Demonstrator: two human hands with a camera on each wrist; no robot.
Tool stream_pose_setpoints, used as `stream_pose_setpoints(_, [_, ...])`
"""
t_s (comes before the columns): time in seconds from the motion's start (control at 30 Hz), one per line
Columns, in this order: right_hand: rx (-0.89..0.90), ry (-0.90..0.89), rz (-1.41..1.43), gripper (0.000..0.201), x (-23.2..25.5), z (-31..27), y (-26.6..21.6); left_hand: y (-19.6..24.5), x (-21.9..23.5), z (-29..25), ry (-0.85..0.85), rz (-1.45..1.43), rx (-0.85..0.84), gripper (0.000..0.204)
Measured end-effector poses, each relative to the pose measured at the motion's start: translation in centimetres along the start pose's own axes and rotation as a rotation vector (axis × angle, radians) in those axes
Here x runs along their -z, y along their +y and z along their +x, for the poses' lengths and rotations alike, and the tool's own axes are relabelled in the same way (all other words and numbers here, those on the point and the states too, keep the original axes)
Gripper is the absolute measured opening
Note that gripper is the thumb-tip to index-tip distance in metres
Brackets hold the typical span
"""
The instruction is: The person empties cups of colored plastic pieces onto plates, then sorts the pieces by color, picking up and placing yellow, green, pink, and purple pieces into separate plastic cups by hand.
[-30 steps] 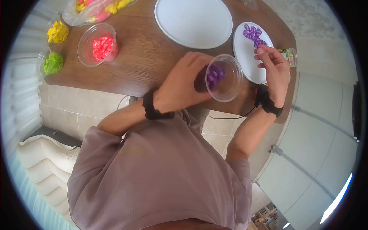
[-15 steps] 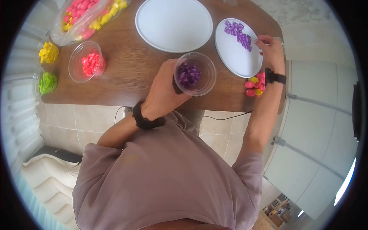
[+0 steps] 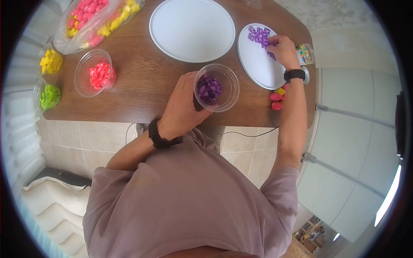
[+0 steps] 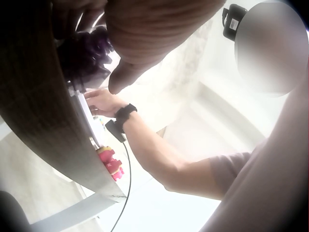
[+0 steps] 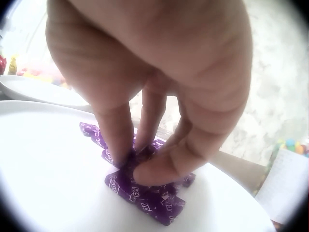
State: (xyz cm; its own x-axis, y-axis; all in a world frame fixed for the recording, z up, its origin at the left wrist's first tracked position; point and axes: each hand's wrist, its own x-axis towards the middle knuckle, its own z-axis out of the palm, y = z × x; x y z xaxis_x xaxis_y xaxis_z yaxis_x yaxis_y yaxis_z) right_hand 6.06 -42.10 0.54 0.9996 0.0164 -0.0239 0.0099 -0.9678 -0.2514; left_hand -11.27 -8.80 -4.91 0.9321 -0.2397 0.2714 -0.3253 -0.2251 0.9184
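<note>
My left hand [image 3: 180,105] grips a clear plastic cup [image 3: 231,86] from its left side, near the table's front edge. Purple wrapped candies [image 3: 209,88] lie inside the cup. Over the small white plate [image 3: 257,71] on the right, my right hand [image 3: 285,51] reaches down to a group of purple wrapped candies [image 3: 258,35]. In the right wrist view, thumb and fingers pinch a purple candy [image 5: 161,205] among others on the plate; the fingers hide part of the pile. The left wrist view shows the cup's contents dark and partly covered by the left hand.
A large white plate [image 3: 191,32] stands at the back middle. On the left are cups of red-pink [image 3: 101,77], yellow [image 3: 51,61] and green candies [image 3: 50,96], plus a bag of pink and yellow pieces [image 3: 88,23]. A jar [image 3: 305,53] and pink-yellow pieces [image 3: 277,96] lie right.
The right hand has gone from the plate's right edge onto the purple candies. Earlier it was raised over the plate with its fingertips together. The left hand keeps its hold on the cup.
</note>
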Motion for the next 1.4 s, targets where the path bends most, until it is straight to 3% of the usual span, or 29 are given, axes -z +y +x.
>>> stream_pose_setpoints(0.33, [0.0,-0.056,0.161,0.04,-0.2,-0.4,-1.3,0.0,0.0,-0.2,0.002,0.018,-0.035,0.072])
stream_pose_setpoints(0.43, [0.073,0.005,0.06,0.039,-0.7,-0.1,-1.3,-0.1,-0.1,-0.2,0.023,0.016,-0.029,0.071])
stream_pose_setpoints(0.53, [0.015,-0.024,0.075,0.039,0.0,-0.8,-1.8,-0.1,0.0,-0.3,0.016,0.01,-0.018,0.074])
stream_pose_setpoints(0.6, [0.102,0.058,0.068,0.037,1.0,-1.6,-2.2,-0.1,0.0,-0.3,0.022,0.02,-0.037,0.076])
stream_pose_setpoints(0.73, [0.164,-0.081,0.611,0.036,5.4,-6.0,-7.7,-0.2,0.0,-0.4,0.029,0.056,-0.073,0.081])
stream_pose_setpoints(0.77, [0.16,-0.088,0.618,0.036,6.1,-7.5,-9.3,-0.2,-0.1,-0.4,0.025,0.06,-0.065,0.081])
stream_pose_setpoints(0.83, [0.315,-0.187,0.814,0.037,6.9,-10.0,-12.0,-0.2,-0.2,-0.4,0.027,0.051,-0.057,0.081])
stream_pose_setpoints(0.97, [0.309,-0.274,0.665,0.039,7.2,-11.0,-14.2,0.0,-0.1,-0.2,0.034,0.015,-0.039,0.073])
stream_pose_setpoints(1.07, [0.293,-0.198,0.656,0.038,7.0,-8.8,-11.2,-0.3,-0.1,-0.5,0.029,0.051,-0.068,0.081])
stream_pose_setpoints(1.23, [0.056,-0.154,0.536,0.033,6.7,-4.2,-4.5,-0.3,-0.1,-0.3,0.024,0.047,-0.068,0.076])
stream_pose_setpoints(1.33, [-0.027,-0.223,0.364,0.038,6.0,-2.5,0.0,-0.4,-0.2,-0.3,0.026,0.019,-0.069,0.071])
stream_pose_setpoints(1.4, [0.025,-0.115,0.017,0.042,5.4,-1.8,1.6,-0.3,-0.2,-0.1,0.023,0.02,-0.064,0.07])
